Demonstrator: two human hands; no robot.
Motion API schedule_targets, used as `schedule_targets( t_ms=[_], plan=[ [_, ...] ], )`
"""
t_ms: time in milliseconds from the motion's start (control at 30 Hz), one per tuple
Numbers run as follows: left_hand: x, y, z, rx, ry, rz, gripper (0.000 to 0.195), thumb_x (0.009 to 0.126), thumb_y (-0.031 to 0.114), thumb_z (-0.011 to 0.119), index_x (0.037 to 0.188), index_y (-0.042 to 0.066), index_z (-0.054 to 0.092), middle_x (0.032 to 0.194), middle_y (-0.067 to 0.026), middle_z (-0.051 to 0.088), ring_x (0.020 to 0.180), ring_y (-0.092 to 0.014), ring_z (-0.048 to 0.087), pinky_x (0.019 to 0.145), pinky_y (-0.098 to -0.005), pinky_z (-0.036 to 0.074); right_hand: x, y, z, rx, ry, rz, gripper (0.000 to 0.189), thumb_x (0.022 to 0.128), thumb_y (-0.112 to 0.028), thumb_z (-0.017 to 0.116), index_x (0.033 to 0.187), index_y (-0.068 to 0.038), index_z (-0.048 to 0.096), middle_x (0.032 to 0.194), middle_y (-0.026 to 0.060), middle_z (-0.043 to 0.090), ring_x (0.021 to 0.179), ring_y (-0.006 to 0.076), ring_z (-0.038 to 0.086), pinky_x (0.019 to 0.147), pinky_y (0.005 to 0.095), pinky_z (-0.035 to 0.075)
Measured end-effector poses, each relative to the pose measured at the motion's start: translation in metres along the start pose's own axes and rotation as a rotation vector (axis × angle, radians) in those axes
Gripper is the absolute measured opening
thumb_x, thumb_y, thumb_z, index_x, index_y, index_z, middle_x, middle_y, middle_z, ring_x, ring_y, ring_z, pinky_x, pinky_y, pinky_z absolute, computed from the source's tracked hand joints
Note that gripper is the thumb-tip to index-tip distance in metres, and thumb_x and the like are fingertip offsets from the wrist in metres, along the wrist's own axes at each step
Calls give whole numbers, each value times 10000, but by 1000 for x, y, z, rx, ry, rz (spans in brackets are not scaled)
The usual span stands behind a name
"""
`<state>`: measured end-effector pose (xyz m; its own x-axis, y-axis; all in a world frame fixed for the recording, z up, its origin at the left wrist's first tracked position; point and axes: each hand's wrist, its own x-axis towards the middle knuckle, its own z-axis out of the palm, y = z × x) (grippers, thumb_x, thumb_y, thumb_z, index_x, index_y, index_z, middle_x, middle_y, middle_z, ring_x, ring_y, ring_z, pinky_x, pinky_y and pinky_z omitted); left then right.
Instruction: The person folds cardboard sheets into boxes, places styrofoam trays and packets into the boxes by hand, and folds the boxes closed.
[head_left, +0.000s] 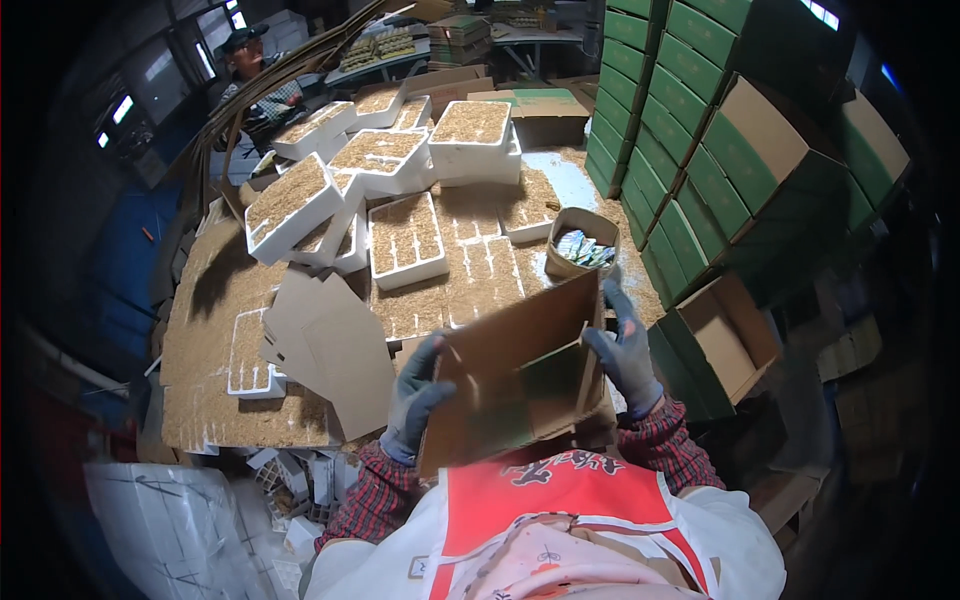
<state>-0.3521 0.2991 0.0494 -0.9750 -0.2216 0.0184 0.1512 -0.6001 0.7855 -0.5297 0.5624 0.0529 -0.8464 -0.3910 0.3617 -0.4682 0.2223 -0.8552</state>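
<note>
My left hand (418, 394), in a grey-blue work glove, grips the left wall of an open cardboard box (517, 367) close to my apron. My right hand (628, 358), in a similar glove with a pinkish patch showing at a finger, holds the box's right wall. The box is tilted so its brown inside faces up, and green shows within. Just beyond it stands a small round-cornered tub (564, 266) with colourful packets (585, 249). Flat cardboard sheets (349, 352) lie left of the box. A white foam tray (407, 240) filled with tan granular material sits past them.
More filled foam trays (472, 142) are piled across the table, over loose tan material (210, 337). Tall stacks of green boxes (675, 112) rise at the right, with an open green box (720, 345) below. Foam scraps (300, 480) lie lower left. Another person (259, 90) is at the far left.
</note>
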Motion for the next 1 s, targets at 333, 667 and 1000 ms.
schedule_targets(
  t_ms=[333, 667, 1000],
  plan=[
    [68, -50, 41, 1496, -828, 275, 396, 934, 326, 572, 1241, 75, 563, 1344, -175, 498, 1237, -392, 465, 1034, -453, 404, -27, -9, -49, 741, -621, 355, 743, 773, -298, 817, 1388, -35, 494, 1443, 110, 468, 1289, 265, 478, 1070, 400, 388],
    [61, -4, 1, 1210, -845, 486, 428, 952, 327, 510, 1270, 46, 567, 1368, -175, 493, 1281, -355, 474, 1082, -462, 383, -63, 42, -12, 277, -84, 455, 735, 867, -314, 731, 1404, 54, 390, 1294, 111, 534, 1162, 195, 523, 968, 286, 436],
    [89, -35, -140, 133, 132, -254, 395, 1022, 329, 445, 1240, 23, 564, 1259, -138, 560, 1138, -246, 554, 968, -393, 475, 13, -21, 0, 748, -293, 148, 630, 969, -539, 499, 1372, -55, 476, 1266, 84, 546, 1181, 179, 491, 1007, 308, 419]
  ],
)
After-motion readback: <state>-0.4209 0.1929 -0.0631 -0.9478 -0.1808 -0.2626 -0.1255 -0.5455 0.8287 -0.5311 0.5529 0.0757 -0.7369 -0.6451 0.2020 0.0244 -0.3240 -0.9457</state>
